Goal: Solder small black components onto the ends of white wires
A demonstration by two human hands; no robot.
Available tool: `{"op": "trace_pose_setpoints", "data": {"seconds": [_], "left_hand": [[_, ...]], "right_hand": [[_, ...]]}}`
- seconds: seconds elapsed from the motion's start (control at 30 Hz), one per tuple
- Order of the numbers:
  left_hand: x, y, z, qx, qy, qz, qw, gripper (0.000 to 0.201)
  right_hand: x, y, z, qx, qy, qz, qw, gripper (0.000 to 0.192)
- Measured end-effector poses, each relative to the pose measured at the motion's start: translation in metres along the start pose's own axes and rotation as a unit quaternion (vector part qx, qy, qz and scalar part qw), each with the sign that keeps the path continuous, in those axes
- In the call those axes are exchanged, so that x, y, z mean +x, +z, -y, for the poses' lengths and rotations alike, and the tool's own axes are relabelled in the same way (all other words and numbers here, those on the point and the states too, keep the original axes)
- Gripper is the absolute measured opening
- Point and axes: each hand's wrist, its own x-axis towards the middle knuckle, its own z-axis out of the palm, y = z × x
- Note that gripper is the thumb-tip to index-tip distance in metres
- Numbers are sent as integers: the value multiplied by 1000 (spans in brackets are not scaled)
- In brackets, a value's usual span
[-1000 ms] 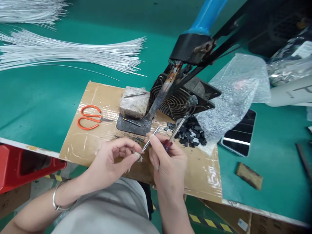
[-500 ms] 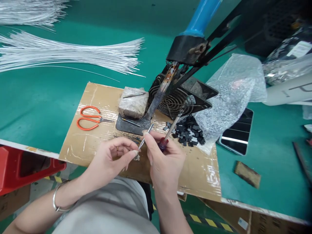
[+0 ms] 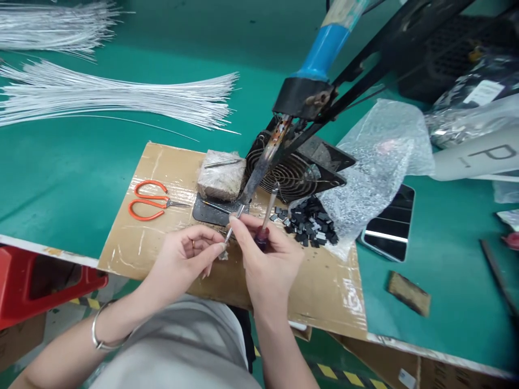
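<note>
My left hand (image 3: 184, 258) pinches the lower end of a thin metal pin (image 3: 232, 227) over the taped cardboard sheet (image 3: 133, 237). My right hand (image 3: 265, 259) grips a red-handled screwdriver (image 3: 265, 216) whose shaft points up and away, and its index finger rests on the pin's upper part. Both hands meet just in front of a dark metal plate (image 3: 211, 212). A pile of small black parts (image 3: 310, 221) lies to the right of my right hand.
Orange scissors (image 3: 151, 201) lie left on the cardboard. A soldering iron with a blue handle (image 3: 320, 56) leans on a stand over a fan grille (image 3: 290, 173). A block (image 3: 221, 175), bubble wrap (image 3: 377, 156), a phone (image 3: 389, 224) and white wire bundles (image 3: 117, 97) surround them.
Both hands have shifted slightly left and farther from me, staying together on the pin. The screwdriver shaft has tilted more upright. The camera view has tipped a little downward.
</note>
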Motion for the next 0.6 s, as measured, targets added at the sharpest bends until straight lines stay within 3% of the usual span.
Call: {"op": "trace_pose_setpoints", "data": {"seconds": [0.33, 0.5, 0.6], "left_hand": [[6, 3, -3, -24, 11, 2, 1000, 28], [16, 7, -2, -21, 27, -13, 999, 26], [21, 9, -5, -24, 49, -15, 998, 23]], "right_hand": [[-1, -2, 0, -33, -71, 9, 997, 7], [10, -37, -6, -136, -147, 18, 980, 15], [22, -63, -6, -210, -235, -15, 949, 8]]}}
